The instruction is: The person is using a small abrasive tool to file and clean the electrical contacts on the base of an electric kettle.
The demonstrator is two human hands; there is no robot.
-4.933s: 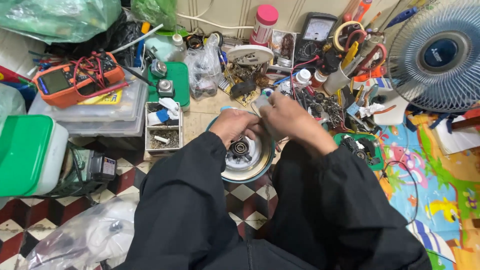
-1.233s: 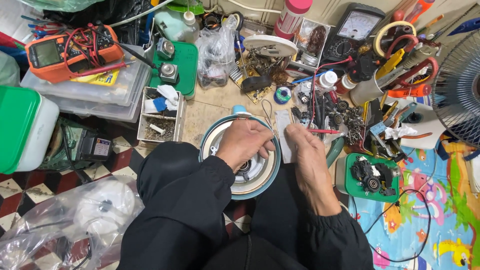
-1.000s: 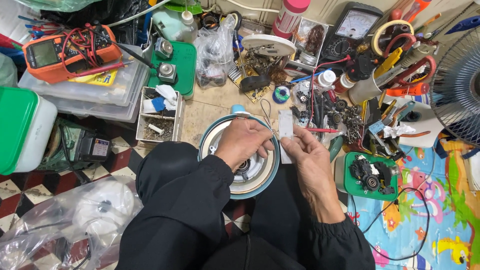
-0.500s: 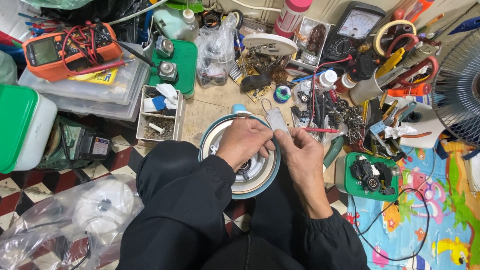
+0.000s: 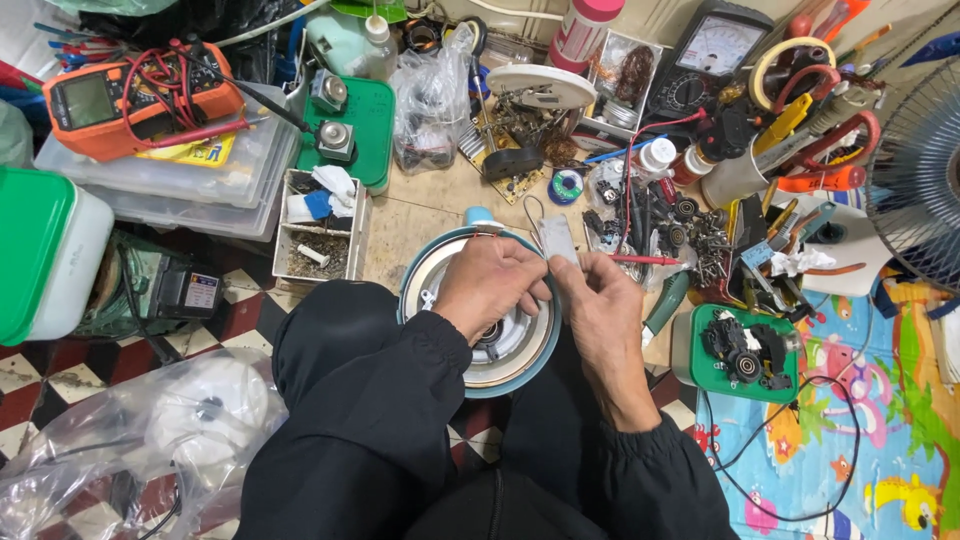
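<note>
A round appliance base [image 5: 520, 365] with a teal rim and white and metal inner rings lies upturned between my knees. My left hand [image 5: 487, 287] rests on top of it, fingers curled around thin wires at its upper edge. My right hand [image 5: 597, 303] sits just to the right and pinches a small grey rectangular part [image 5: 556, 238] that sticks up above the rim. Both hands meet at that part. Black sleeves cover both arms.
An orange multimeter [image 5: 130, 97] lies on clear plastic boxes at upper left. A small parts tray [image 5: 318, 236] stands left of the base. Tools, screws and a solder spool [image 5: 566, 186] crowd the upper right. A green lid with a black part [image 5: 745, 350] lies at right, beside a fan [image 5: 920, 170].
My right hand has moved left from the clutter to the base's rim, bringing the small grey part up against my left hand. The left hand has stayed on the base.
</note>
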